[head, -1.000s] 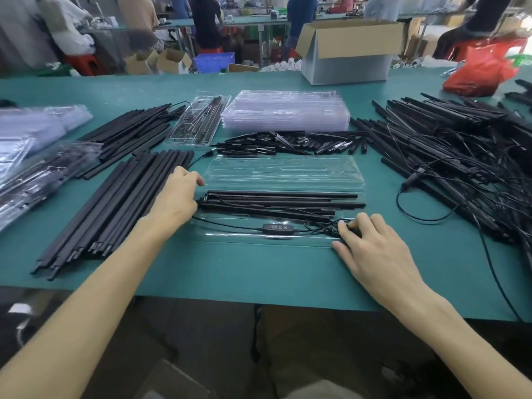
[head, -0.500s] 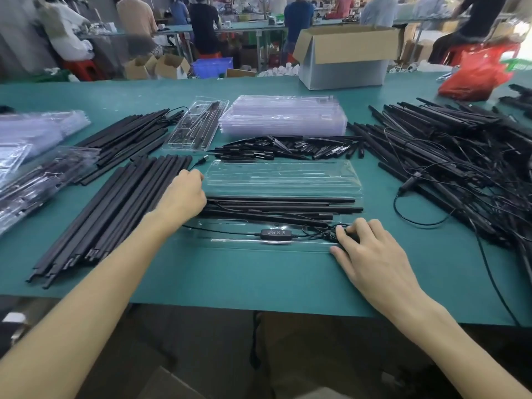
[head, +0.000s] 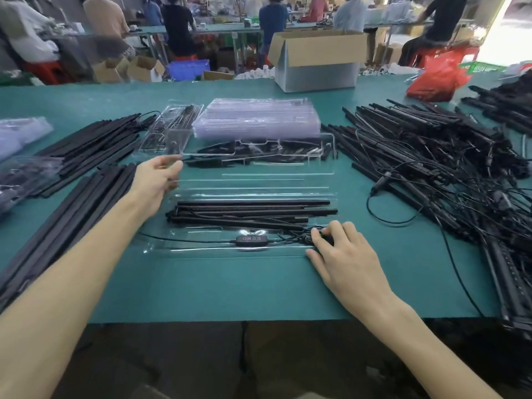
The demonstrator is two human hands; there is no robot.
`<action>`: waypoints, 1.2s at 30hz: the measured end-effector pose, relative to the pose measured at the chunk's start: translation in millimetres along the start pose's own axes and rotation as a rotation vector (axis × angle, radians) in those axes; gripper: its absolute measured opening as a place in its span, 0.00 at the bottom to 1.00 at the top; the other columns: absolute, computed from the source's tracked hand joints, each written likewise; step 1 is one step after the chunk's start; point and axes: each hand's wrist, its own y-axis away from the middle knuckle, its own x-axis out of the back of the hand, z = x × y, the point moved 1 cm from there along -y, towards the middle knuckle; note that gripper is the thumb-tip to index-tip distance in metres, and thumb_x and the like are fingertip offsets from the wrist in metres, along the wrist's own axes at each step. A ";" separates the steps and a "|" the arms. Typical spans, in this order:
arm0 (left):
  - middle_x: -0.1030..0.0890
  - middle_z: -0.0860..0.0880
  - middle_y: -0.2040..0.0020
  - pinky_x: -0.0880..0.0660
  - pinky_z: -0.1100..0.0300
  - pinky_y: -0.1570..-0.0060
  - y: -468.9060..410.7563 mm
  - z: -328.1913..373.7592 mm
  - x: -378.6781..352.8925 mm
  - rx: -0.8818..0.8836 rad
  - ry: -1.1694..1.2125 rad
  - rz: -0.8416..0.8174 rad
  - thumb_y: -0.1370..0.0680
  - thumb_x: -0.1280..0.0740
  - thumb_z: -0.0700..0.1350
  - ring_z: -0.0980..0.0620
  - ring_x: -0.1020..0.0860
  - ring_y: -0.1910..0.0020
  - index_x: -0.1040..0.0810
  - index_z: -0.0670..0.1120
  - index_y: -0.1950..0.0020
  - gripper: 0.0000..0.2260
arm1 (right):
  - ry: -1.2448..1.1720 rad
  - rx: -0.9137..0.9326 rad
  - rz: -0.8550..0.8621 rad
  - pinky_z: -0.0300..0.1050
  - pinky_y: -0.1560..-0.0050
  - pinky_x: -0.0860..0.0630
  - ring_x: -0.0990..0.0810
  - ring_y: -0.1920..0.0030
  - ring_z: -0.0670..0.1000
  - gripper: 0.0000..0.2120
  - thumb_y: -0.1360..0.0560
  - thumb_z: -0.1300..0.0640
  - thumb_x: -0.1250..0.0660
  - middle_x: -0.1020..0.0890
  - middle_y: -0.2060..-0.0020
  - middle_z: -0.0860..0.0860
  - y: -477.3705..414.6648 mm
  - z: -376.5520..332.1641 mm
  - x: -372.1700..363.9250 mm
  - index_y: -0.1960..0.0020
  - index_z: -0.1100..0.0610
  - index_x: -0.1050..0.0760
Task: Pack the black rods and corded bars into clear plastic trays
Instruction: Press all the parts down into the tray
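A clear plastic tray [head: 230, 251] lies open in front of me, with several black rods [head: 253, 211] in it and a cord with an inline controller [head: 252, 239] along its near channel. Its clear lid [head: 259, 174] is tilted up off the table on the far side. My left hand [head: 159, 180] grips the lid's left edge, though it is blurred. The fingertips of my right hand [head: 342, 254] curl down on the bunched cord [head: 302, 237] at the tray's right end.
Loose black rods [head: 72, 214] lie stacked at left, and a tangled heap of corded bars [head: 431, 156] at right. Behind the tray are short black pieces [head: 230, 148], a stack of empty trays [head: 256, 119] and a packed tray [head: 169, 131]. A cardboard box [head: 316, 61] and a red bag [head: 437, 79] stand farther back.
My left hand left the rods' left ends, moved up and away, and took the lid's edge. The lid has risen off the table. The right hand stays on the cord.
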 end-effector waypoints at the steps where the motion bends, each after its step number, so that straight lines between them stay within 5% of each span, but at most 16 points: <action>1: 0.18 0.52 0.53 0.25 0.61 0.58 3.7 2.3 1.1 -0.016 0.017 -0.014 0.21 0.29 0.44 0.55 0.24 0.60 0.19 0.47 0.46 0.05 | 0.000 0.002 0.003 0.51 0.54 0.22 0.25 0.52 0.57 0.17 0.22 0.50 0.32 0.23 0.53 0.54 0.2 0.0 -0.3 0.40 0.61 0.20; 5: 0.16 0.52 0.60 0.25 0.59 0.55 15.4 16.3 8.9 -0.063 0.106 -0.007 0.23 0.38 0.65 0.54 0.20 0.61 0.19 0.46 0.56 0.23 | 0.005 0.004 0.013 0.51 0.54 0.23 0.25 0.52 0.57 0.18 0.22 0.50 0.32 0.23 0.53 0.54 0.8 0.4 -1.1 0.40 0.61 0.20; 8: 0.16 0.48 0.64 0.25 0.57 0.60 20.6 25.3 16.9 -0.055 0.099 -0.013 0.18 0.52 0.68 0.50 0.18 0.63 0.21 0.46 0.67 0.34 | 0.009 0.000 0.008 0.52 0.53 0.22 0.25 0.51 0.57 0.18 0.22 0.50 0.33 0.23 0.53 0.55 0.5 0.6 -2.0 0.39 0.61 0.20; 12: 0.15 0.46 0.63 0.25 0.53 0.53 25.1 40.4 25.1 -0.102 -0.056 -0.134 0.19 0.57 0.69 0.43 0.17 0.60 0.24 0.50 0.73 0.37 | 0.005 -0.004 0.006 0.53 0.53 0.22 0.24 0.52 0.58 0.18 0.22 0.50 0.32 0.23 0.53 0.55 0.2 1.1 -2.2 0.40 0.62 0.20; 16: 0.14 0.39 0.54 0.23 0.47 0.43 31.4 51.8 39.2 -0.099 -0.230 -0.261 0.19 0.53 0.70 0.39 0.16 0.49 0.19 0.43 0.66 0.37 | 0.018 -0.001 -0.008 0.53 0.53 0.23 0.25 0.51 0.58 0.18 0.22 0.50 0.32 0.22 0.52 0.55 0.5 2.1 -1.7 0.39 0.62 0.20; 21: 0.13 0.46 0.53 0.24 0.47 0.39 43.5 62.2 37.5 0.011 -0.654 -0.354 0.22 0.48 0.72 0.50 0.15 0.49 0.16 0.43 0.56 0.36 | 0.021 -0.007 -0.014 0.53 0.54 0.22 0.25 0.51 0.58 0.19 0.22 0.50 0.32 0.22 0.52 0.56 1.0 2.0 -1.4 0.38 0.62 0.20; 24: 0.13 0.56 0.58 0.24 0.56 0.45 57.9 68.9 19.0 -0.127 -1.082 -0.508 0.27 0.43 0.72 0.60 0.16 0.55 0.16 0.50 0.52 0.29 | 0.018 -0.013 -0.021 0.54 0.53 0.22 0.24 0.51 0.59 0.19 0.22 0.51 0.31 0.21 0.51 0.57 0.3 1.7 -2.0 0.39 0.63 0.20; 27: 0.16 0.55 0.54 0.23 0.54 0.45 69.4 64.8 -13.3 -0.270 -1.321 -0.547 0.28 0.43 0.73 0.55 0.19 0.53 0.19 0.54 0.49 0.27 | 0.011 -0.024 -0.036 0.55 0.52 0.23 0.24 0.50 0.60 0.19 0.22 0.51 0.31 0.21 0.49 0.58 -0.2 1.3 -1.6 0.38 0.63 0.20; 32: 0.27 0.49 0.35 0.34 0.56 0.30 86.5 32.6 -69.6 -0.420 -1.124 -0.661 0.20 0.40 0.62 0.51 0.27 0.35 0.23 0.50 0.34 0.22 | 0.002 -0.047 -0.044 0.53 0.51 0.22 0.24 0.49 0.59 0.18 0.22 0.51 0.31 0.21 0.50 0.56 0.9 -0.8 2.5 0.38 0.62 0.20; 36: 0.28 0.48 0.28 0.43 0.64 0.28 103.3 9.8 -98.8 -0.526 -0.920 -0.688 0.15 0.44 0.54 0.54 0.33 0.28 0.26 0.44 0.29 0.21 | -0.014 -0.046 -0.038 0.53 0.51 0.22 0.22 0.49 0.58 0.19 0.22 0.51 0.31 0.20 0.51 0.55 2.5 -2.1 3.9 0.38 0.63 0.20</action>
